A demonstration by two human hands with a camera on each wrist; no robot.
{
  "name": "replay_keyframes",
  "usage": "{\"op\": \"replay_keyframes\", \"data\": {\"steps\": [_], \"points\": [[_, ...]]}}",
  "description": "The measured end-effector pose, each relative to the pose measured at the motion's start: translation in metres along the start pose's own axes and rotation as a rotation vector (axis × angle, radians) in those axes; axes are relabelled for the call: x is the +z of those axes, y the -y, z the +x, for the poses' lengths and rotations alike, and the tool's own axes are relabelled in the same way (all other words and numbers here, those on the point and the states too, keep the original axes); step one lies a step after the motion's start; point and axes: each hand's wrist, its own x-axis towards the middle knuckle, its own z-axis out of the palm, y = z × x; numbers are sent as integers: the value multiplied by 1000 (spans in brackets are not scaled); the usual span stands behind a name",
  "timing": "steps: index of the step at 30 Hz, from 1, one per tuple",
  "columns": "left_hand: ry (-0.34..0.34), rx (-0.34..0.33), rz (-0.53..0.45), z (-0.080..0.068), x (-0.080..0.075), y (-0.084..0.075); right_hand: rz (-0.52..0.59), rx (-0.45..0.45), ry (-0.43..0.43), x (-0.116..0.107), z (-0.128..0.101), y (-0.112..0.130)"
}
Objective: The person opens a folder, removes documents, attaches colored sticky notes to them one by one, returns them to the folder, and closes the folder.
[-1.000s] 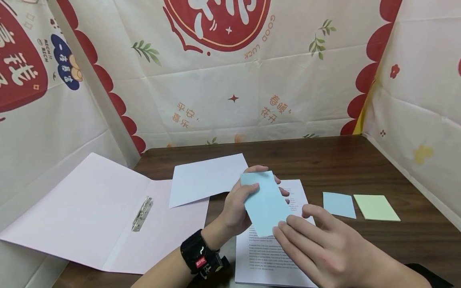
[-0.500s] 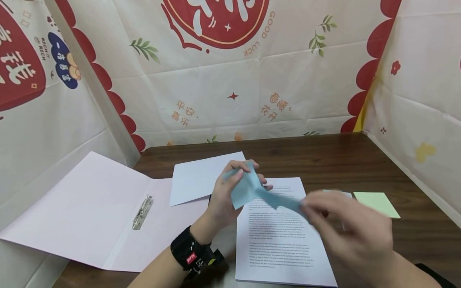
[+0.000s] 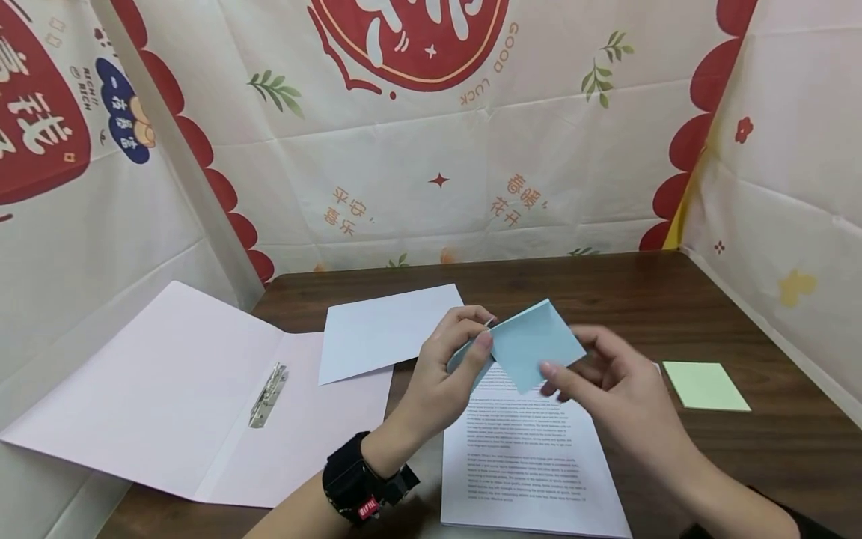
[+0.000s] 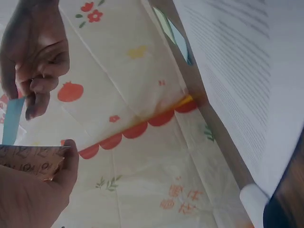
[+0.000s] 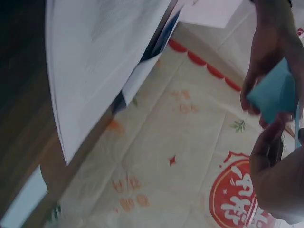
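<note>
Both hands now pinch the blue note [image 3: 532, 346] above the printed sheets [image 3: 532, 464]: left hand [image 3: 447, 374] and right hand [image 3: 606, 389] have turned it flatter, corner pointing far.

head view bright, even, sharp; wrist views dim, blurred, hands backlit.
</note>
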Motion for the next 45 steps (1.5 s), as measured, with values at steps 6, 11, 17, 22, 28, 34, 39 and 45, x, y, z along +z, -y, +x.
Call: {"op": "replay_keyframes", "data": {"steps": [6, 11, 17, 22, 28, 34, 39, 45], "points": [[166, -33, 165, 4, -10, 7, -275, -337, -33, -17, 27, -5], [361, -208, 388, 5, -13, 19, -434, -402, 187, -21, 46, -30], [474, -51, 1023, -12, 1, 44, -538, -108, 455, 0, 40, -75], [540, 173, 1279, -26, 13, 50, -464, 99, 515, 13, 31, -92], [586, 331, 1383, -33, 18, 55, -505, 150, 509, 20, 30, -95], [608, 406, 1399, -35, 20, 59, -585, 186, 527, 25, 29, -99], [658, 325, 1389, -34, 22, 61, -757, 64, 533, 27, 27, -94], [732, 188, 1325, -30, 24, 64, -1016, -317, 520, 33, 6, -76]]}}
